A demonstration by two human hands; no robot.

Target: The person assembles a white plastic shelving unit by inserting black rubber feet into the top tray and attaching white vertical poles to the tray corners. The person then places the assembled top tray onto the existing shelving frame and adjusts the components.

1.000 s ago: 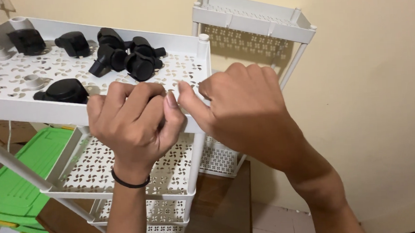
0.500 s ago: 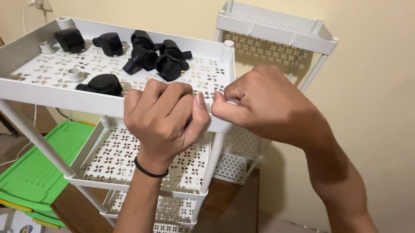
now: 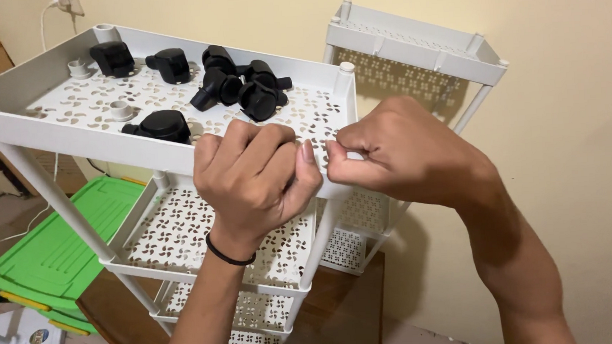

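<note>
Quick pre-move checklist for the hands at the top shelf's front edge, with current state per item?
1. Left hand fisted at the front rim of the top shelf: ok.
2. Right hand pinching beside it, thumbs nearly touching: ok.
3. What the fingers pinch: cannot tell, hidden.
4. Black caster wheels lying inside the shelf, back from the hands: ok.
5. White rack standing level on the wooden table: ok.
6. Second rack behind, apart from both hands: ok.

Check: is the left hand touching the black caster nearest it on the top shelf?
Apart. Head view shows white shelf floor between left hand and black caster.
</note>
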